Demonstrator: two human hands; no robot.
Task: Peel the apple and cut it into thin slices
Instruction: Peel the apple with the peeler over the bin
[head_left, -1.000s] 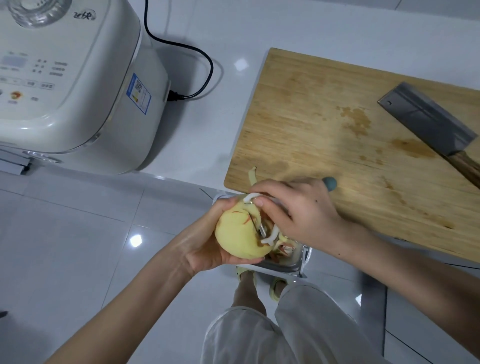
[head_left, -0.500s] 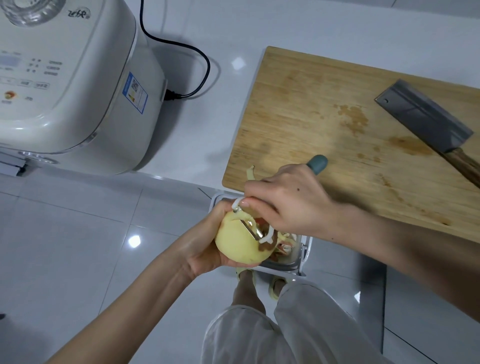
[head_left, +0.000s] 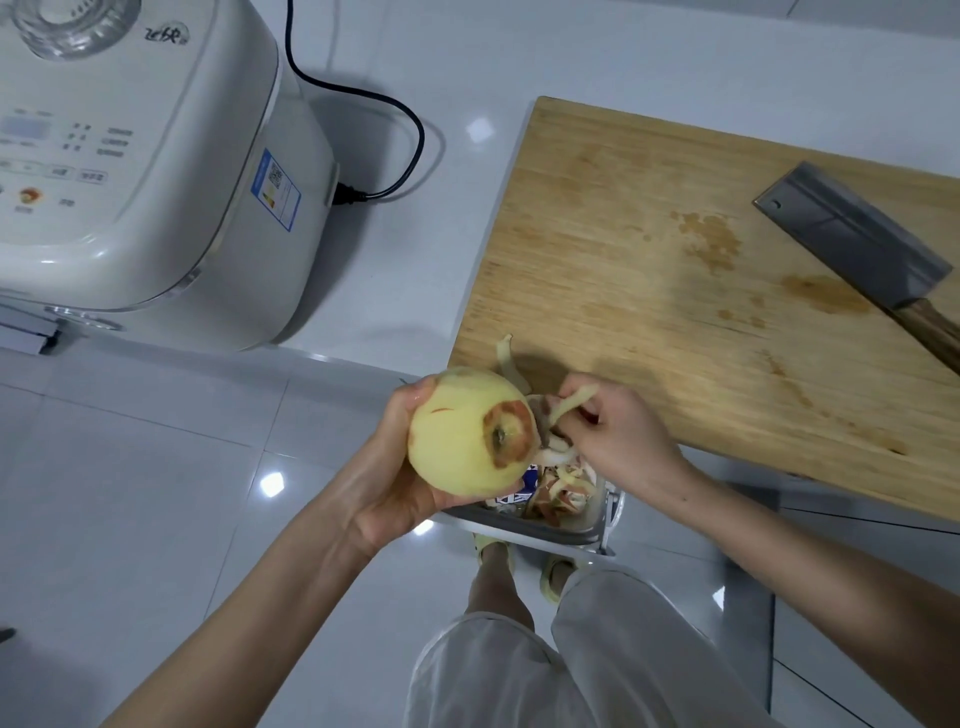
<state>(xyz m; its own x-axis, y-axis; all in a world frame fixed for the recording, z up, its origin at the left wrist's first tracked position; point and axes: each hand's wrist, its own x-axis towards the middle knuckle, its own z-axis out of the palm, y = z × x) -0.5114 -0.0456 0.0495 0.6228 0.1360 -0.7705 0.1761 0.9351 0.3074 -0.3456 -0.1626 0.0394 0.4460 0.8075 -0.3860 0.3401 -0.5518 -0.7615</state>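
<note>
Over the bin at the counter edge, the left hand cups the apple from below and behind, fingers curled round it with the thumb up near the top. It's nearly all pale yellow flesh now, with just a ring of red skin round the dimple at the end facing the right hand, plus a tiny red fleck higher up. The right hand sits just beside that end, fingers bent, pinching a peel strip between thumb and fingertips. Something white pokes out under that hand, and I can't tell what it is. A heap of red and yellow peels lies in the bin right below. One more curl of peel hangs at the near corner of the board, behind the apple. The cleaver lies flat on the board's far right side, well apart from both hands, wooden handle pointing toward the right edge. A white cooker stands on the counter to the left, with its black cord plugged in at the side
</note>
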